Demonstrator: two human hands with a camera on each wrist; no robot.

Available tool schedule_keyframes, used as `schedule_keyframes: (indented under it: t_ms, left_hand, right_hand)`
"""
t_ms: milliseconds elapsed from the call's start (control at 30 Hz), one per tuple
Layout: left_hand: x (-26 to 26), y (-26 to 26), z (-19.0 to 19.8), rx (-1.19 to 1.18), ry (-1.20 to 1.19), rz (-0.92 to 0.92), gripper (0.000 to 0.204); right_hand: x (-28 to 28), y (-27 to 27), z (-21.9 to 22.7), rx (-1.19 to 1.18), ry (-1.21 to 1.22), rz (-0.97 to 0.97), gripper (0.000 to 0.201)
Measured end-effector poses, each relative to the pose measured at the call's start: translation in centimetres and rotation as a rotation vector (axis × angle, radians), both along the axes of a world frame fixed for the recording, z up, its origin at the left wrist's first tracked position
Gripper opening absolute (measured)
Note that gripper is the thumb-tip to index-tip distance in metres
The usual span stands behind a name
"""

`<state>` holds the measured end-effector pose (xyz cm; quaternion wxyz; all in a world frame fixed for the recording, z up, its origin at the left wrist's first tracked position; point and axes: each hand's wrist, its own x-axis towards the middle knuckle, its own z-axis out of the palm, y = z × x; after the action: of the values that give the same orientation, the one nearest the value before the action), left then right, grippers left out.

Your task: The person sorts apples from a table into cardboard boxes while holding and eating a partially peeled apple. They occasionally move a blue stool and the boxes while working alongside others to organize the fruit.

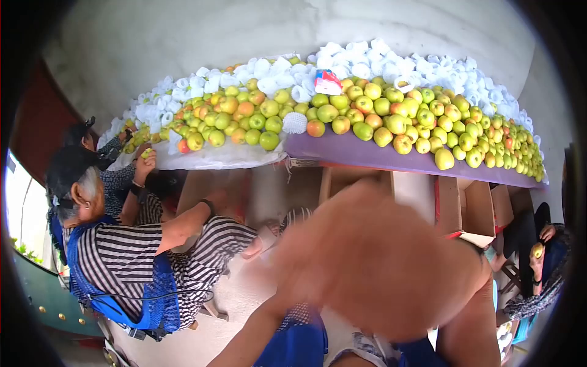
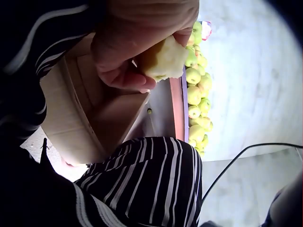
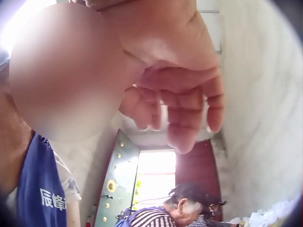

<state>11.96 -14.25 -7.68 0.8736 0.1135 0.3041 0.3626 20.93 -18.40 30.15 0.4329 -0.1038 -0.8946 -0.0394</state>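
In the left wrist view my left hand (image 2: 142, 28) grips a partly eaten apple (image 2: 171, 57), its pale flesh bare and uneven. Its fingers bend round the fruit, above an open cardboard box (image 2: 118, 116). My right hand (image 3: 175, 80) is raised near my blurred-out face in the right wrist view. Its visible fingers hang loosely bent with nothing between them; the blur covers the area beside them. A large blurred patch of skin fills the centre of the head view, with my forearms (image 1: 269, 333) rising toward it. No apple shows there.
A long heap of green and red apples (image 1: 397, 124) lies on a purple-covered table (image 1: 361, 150), with white foam nets (image 1: 361, 58) behind. Cardboard boxes (image 1: 480, 211) stand underneath. A person in stripes (image 1: 125, 244) sits at left holding a bitten apple (image 1: 147, 153); another sits far right.
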Motion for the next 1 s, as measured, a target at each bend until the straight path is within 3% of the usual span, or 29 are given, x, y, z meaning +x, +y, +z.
schedule_keyframes:
  t_ms: [167,333,667,867,967,1000]
  left_hand:
    - [-0.9,0.1,0.5,-0.004,0.088,0.021,0.036]
    - [-1.7,-0.1,0.4,0.022,0.048,-0.012,0.039]
    - [-2.3,-0.2,-0.1,0.047,0.004,-0.002,0.040]
    - [-2.6,-0.1,-1.9,0.030,-0.083,0.051,0.041]
    - [-3.2,0.3,-3.9,-0.146,-0.365,-0.041,0.043]
    - [-1.6,-1.3,0.9,-0.023,-0.045,0.181,0.030]
  right_hand:
    - [4.6,-2.3,0.4,0.039,0.033,-0.167,0.011]
    - [8.4,-1.5,4.0,0.179,0.182,-0.350,0.013]
    - [13.2,-2.9,5.9,0.303,0.410,-0.490,0.016]
    - [14.0,-3.0,8.9,0.416,0.484,-0.531,0.018]
    - [14.8,-3.7,11.3,0.495,0.514,-0.529,0.019]
    - [15.1,-3.9,12.2,0.513,0.520,-0.523,0.019]
